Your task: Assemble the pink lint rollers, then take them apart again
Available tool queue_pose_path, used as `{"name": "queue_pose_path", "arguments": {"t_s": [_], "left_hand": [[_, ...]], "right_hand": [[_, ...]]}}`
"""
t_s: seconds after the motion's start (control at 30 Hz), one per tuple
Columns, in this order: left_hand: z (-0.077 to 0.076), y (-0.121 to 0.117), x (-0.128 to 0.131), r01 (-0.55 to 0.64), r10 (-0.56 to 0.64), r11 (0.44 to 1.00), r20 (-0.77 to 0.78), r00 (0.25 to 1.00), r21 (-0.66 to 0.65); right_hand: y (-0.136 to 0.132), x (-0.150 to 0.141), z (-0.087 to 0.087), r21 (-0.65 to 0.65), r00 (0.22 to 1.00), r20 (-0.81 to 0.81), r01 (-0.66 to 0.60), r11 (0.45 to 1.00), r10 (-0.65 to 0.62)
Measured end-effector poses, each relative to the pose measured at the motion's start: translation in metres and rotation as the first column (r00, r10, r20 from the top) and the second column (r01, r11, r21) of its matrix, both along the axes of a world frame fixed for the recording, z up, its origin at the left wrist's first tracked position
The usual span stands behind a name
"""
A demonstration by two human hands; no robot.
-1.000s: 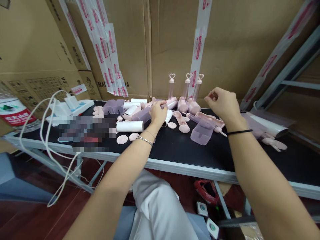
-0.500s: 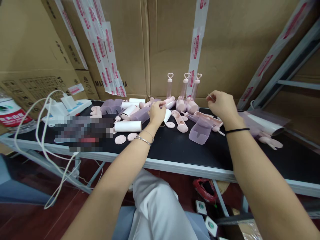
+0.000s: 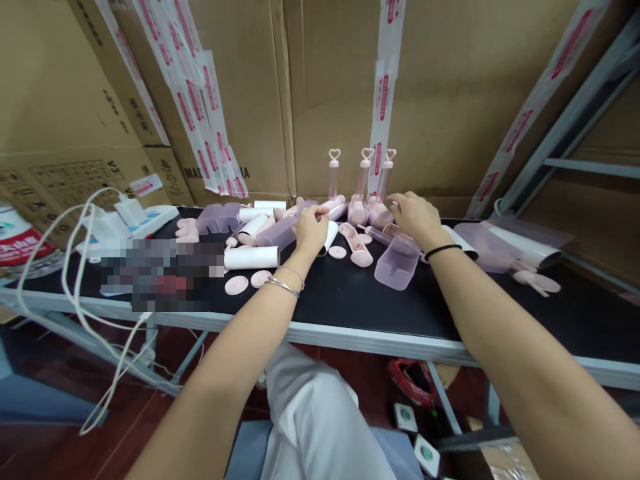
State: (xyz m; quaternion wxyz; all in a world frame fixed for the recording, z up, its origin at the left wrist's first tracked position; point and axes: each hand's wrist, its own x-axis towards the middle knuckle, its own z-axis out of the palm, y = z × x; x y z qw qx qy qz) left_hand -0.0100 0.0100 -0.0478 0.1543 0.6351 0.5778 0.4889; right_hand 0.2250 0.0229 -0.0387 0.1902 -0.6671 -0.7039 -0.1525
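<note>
My left hand rests curled on a pile of pink and white plastic roller parts on the black table, its fingers closed on a pink handle piece. My right hand has come down among the parts by a clear purple cover, fingers curled on something I cannot make out. Three assembled pink rollers with heart-shaped tops stand upright just beyond both hands. A white paper roll lies left of my left hand.
Cardboard boxes with hanging tape strips wall the back. A white power strip and white cables sit at the left. More rolls and covers lie at the right. A metal shelf frame rises far right.
My right hand dropped from a raised pinch down and left into the parts near the standing rollers. My left hand stayed on the pile. The view shifted slightly.
</note>
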Motion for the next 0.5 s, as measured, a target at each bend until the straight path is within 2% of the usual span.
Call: {"name": "queue_pose_path", "arguments": {"t_s": [0.07,0.13,0.27,0.4,0.5], "left_hand": [[0.001,-0.001,0.000,0.000,0.000,1.000,0.003,1.000,-0.018],[0.001,-0.001,0.001,0.004,-0.004,0.999,-0.004,1.000,-0.035],[-0.001,0.002,0.000,0.010,-0.010,1.000,-0.023,1.000,-0.030],[-0.006,0.007,-0.002,0.053,-0.056,0.996,-0.058,0.997,-0.065],[-0.011,0.010,0.000,0.109,-0.124,0.985,-0.109,0.986,-0.136]], "right_hand": [[0.006,0.001,-0.004,-0.070,0.996,0.051,-0.073,0.995,0.077],[0.010,0.002,-0.006,-0.129,0.992,0.075,-0.093,0.987,0.103],[0.008,0.005,-0.005,-0.128,0.999,0.006,0.033,0.991,-0.032],[0.004,0.009,-0.003,-0.140,0.972,-0.125,0.181,0.973,-0.199],[0.005,0.011,-0.004,-0.167,0.963,-0.156,0.193,0.967,-0.219]]}}
